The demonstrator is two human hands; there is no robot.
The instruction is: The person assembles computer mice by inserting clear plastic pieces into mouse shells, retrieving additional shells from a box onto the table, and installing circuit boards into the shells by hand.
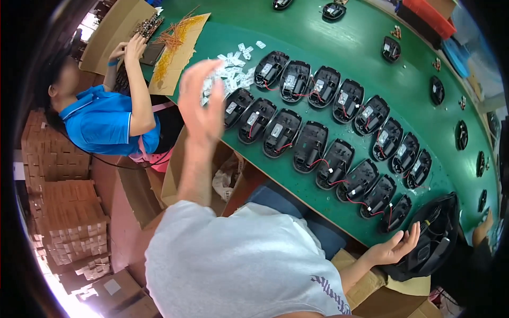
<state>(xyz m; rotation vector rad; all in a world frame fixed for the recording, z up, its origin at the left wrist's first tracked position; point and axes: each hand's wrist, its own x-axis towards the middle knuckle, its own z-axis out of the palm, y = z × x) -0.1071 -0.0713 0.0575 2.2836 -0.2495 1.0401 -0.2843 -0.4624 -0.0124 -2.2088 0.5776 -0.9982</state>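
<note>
My left hand [204,103], slightly blurred, is raised at the near side of a pile of small white pieces [233,71]. Its thumb and fingers stand apart, and I see nothing between them. Lower right, my right hand [395,248] is turned palm up with its fingers spread, holding nothing. It is close to a black bag-like container [450,212] with dark parts inside. Two rows of black oval plastic housings [279,132] run across the green table between my hands. Many have short red wires, and several on the left carry a whitish label [291,81].
On the left a person in a blue shirt [101,119] handles small metal parts by a cardboard sheet [180,50]. More housings [391,49] lie along the table's far side [328,40]. Stacked cartons [74,206] stand at left; a red bin [429,18] is at the far right.
</note>
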